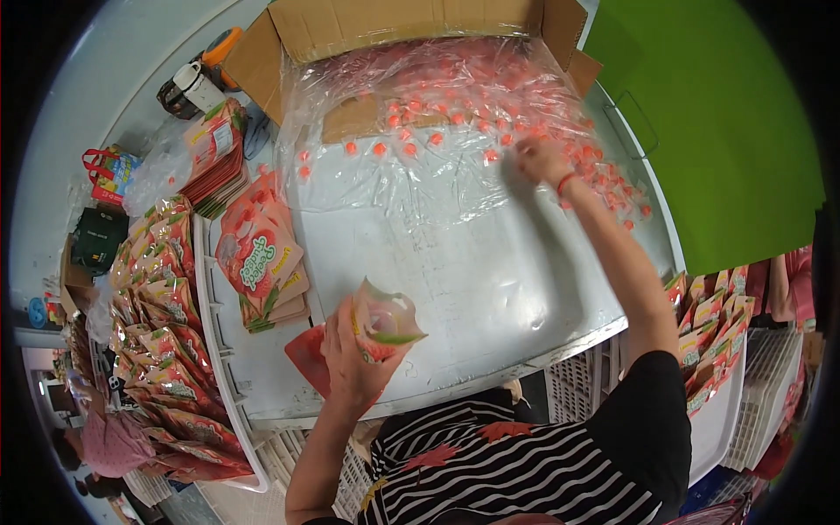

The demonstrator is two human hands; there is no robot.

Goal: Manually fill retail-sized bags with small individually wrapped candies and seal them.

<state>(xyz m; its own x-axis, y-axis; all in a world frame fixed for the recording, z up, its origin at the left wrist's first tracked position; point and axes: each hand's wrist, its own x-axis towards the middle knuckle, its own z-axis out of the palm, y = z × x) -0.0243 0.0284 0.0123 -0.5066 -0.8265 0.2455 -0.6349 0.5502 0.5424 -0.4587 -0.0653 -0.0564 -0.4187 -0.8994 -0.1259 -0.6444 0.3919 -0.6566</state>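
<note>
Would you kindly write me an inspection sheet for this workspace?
Surface: pale table, clear plastic spread over its far part.
Job's things: open pouch, pouch stack, red pieces, cardboard box.
Clutter: white cup and bright bag, upper left.
Grips: left grip holds the open pouch; right grip, blurred, is at the red pieces.
Cables: nothing clearly seen.
Surroundings: white trays of more pouches at both sides; green panel at right.

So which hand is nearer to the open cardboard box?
Right. The right hand is by the red wrapped pieces just in front of the box; the left hand is farther back, at the near side of the table, holding an open pouch.
</note>
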